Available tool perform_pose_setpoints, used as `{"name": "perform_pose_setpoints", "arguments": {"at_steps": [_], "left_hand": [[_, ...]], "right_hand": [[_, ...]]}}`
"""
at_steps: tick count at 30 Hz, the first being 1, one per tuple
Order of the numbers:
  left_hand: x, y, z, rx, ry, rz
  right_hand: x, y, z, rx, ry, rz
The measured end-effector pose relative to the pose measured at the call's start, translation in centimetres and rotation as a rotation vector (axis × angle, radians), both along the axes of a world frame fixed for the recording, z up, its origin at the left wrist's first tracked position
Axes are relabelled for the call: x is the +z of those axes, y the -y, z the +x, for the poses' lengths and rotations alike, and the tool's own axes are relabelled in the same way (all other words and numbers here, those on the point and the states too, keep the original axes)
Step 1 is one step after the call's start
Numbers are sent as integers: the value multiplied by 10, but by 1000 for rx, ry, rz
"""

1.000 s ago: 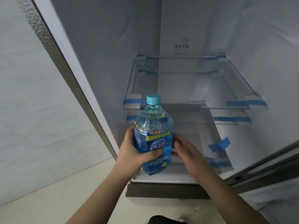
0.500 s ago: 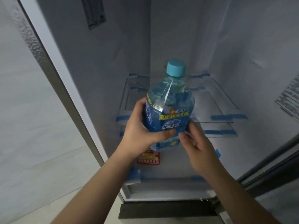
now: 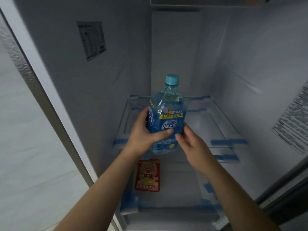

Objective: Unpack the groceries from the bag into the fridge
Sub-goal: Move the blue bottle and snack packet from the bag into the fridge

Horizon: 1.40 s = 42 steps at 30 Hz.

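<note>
Gripping blue bottle (image 3: 166,120) — upright, cap up — left hand (image 3: 143,135) clasping, right hand (image 3: 191,144) pinching its side

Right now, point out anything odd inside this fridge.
Blue tape still holds the glass shelves at their corners, like leftover packing. The red packet lies flat; nothing spilled or damaged.

Clear glossy plastic bottle (image 3: 166,120), glossy foil-like pouch (image 3: 147,175), glass shelf (image 3: 221,124), matt fridge walls (image 3: 108,100).

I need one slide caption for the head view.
Both hands hold blue bottle above fridge's glass shelf.
</note>
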<state>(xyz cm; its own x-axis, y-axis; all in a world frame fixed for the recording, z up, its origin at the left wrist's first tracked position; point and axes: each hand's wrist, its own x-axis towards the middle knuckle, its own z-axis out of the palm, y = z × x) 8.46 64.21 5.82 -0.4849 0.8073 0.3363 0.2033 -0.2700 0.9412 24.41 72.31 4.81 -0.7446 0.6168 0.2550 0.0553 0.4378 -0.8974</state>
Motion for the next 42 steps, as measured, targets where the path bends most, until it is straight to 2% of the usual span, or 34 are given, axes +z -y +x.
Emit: {"name": "perform_pose_setpoints", "arguments": {"at_steps": [8, 16, 21, 25, 28, 33, 42], "left_hand": [[-2, -15, -18, 1, -67, -28], [-16, -43, -44, 103, -97, -65], [-15, -61, -56, 119, -71, -88], [-16, -76, -66, 186, -133, -146], [-16, -84, -74, 211, -184, -185], [-7, -96, -77, 209, -171, -137], [10, -121, -88, 214, -225, -255]], "right_hand": [[6, -23, -26, -2, 23, 85], [-2, -42, -67, -203, 62, 285], [1, -66, -91, -233, 129, 279], [0, -84, -103, -241, 171, 304], [-3, -87, -109, -264, 165, 296], [0, -100, -124, -294, 196, 268], [3, -124, -139, -298, 195, 209]]}}
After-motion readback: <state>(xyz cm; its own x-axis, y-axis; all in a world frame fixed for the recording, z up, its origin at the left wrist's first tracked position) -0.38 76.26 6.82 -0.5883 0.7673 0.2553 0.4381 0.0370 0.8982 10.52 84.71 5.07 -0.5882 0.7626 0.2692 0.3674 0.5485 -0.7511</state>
